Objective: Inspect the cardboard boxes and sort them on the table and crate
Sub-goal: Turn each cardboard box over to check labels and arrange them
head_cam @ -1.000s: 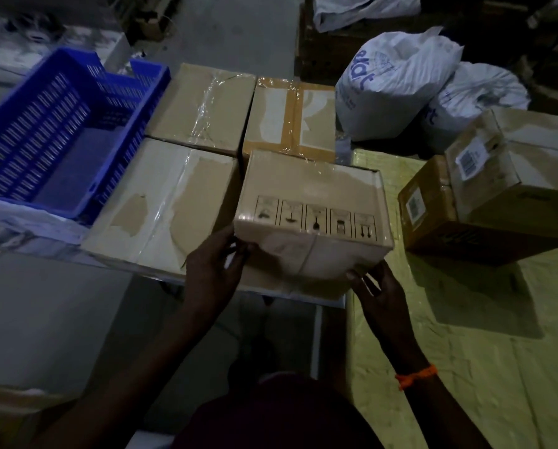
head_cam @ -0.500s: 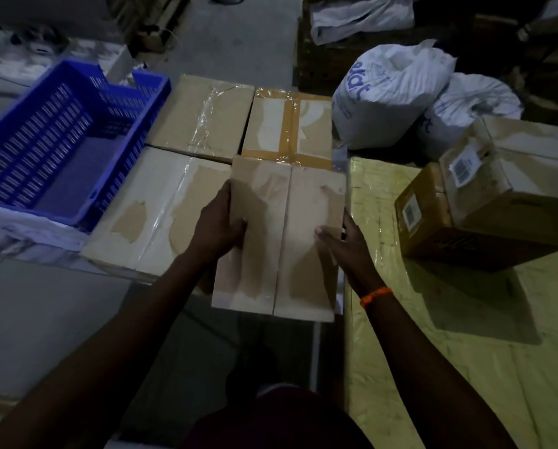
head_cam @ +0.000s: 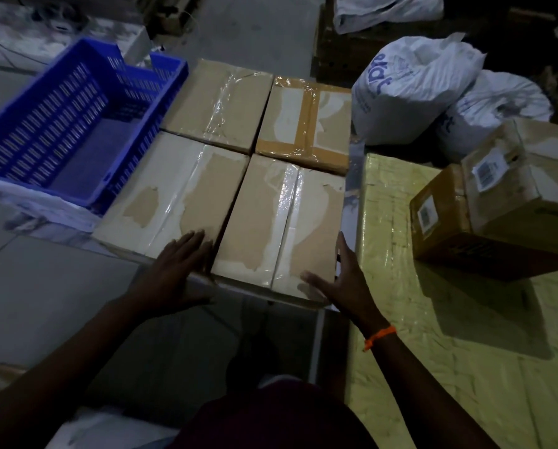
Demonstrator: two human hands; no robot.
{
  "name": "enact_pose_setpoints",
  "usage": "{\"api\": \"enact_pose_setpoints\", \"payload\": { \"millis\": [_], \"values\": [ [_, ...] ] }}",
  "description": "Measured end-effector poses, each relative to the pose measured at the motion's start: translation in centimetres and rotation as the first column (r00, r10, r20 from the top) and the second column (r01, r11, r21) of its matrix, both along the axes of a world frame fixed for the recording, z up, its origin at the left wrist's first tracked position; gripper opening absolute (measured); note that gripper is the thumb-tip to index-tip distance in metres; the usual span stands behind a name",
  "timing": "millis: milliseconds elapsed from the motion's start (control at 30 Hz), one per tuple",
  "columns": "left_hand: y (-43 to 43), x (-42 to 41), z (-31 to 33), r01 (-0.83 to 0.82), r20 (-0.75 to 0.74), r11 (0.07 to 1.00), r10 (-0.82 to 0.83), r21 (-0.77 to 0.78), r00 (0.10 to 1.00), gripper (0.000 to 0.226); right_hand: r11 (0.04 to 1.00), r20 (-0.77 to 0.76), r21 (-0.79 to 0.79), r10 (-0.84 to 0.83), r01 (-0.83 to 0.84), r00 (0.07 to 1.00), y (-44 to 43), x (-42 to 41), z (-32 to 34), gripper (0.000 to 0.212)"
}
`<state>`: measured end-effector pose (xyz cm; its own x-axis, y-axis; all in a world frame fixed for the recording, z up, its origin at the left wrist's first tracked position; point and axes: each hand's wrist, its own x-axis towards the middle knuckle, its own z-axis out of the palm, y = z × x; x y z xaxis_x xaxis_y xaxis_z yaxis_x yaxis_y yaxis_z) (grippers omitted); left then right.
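Note:
Several taped cardboard boxes lie flat side by side on a low table. The near right box [head_cam: 280, 222] has clear tape down its middle. My left hand [head_cam: 177, 270] rests with fingers spread at the near edge of the near left box [head_cam: 170, 196], beside the gap between the two. At the near right corner of the near right box, my right hand [head_cam: 342, 280] is spread open, with an orange band on the wrist. Behind lie a plastic-wrapped box [head_cam: 219, 102] and a box with brown tape [head_cam: 306, 124]. The blue crate [head_cam: 60, 124] stands empty at the left.
A yellow wrapped surface [head_cam: 433, 335] stretches along the right, carrying two labelled cardboard boxes [head_cam: 504, 196] stacked unevenly. Two white sacks [head_cam: 413, 89] sit behind it. Grey floor lies below the table's near edge, and a white bag hangs under the crate.
The box I held tilted up with its symbol side showing has been turned flat and set down in the near right spot. Both hands have let go and spread at its near edge.

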<state>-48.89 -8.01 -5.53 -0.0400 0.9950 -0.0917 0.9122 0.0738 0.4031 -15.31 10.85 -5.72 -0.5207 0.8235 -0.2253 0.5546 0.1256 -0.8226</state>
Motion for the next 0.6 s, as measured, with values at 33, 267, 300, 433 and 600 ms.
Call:
{"api": "enact_pose_setpoints", "payload": {
  "millis": [33,267,300,433,600],
  "values": [
    [-0.8,-0.9,-0.2,0.040,-0.015,0.998,-0.039,0.038,0.999,0.103,0.996,0.085,0.018,0.089,-0.091,0.992,-0.4,0.3,0.0,0.136],
    [0.8,-0.9,0.2,-0.008,0.000,0.973,0.008,0.232,1.000,0.068,0.946,0.248,0.177,0.223,-0.271,0.943,-0.9,1.4,-1.6,0.131],
    [1.0,-0.7,0.1,0.007,0.003,0.970,-0.008,0.245,1.000,0.066,0.945,0.257,0.199,0.206,-0.260,0.944,-0.6,1.5,-1.8,0.128],
    [1.4,-0.5,-0.4,0.017,0.006,0.968,-0.020,0.251,1.000,0.057,0.935,0.261,0.265,0.166,-0.236,0.951,0.0,2.2,-2.3,0.120],
    [1.1,-0.3,-0.3,-0.009,0.015,0.975,0.006,0.221,1.000,0.062,0.936,0.199,0.314,0.098,-0.159,0.975,-1.0,1.9,-2.8,0.113]
  ]
}}
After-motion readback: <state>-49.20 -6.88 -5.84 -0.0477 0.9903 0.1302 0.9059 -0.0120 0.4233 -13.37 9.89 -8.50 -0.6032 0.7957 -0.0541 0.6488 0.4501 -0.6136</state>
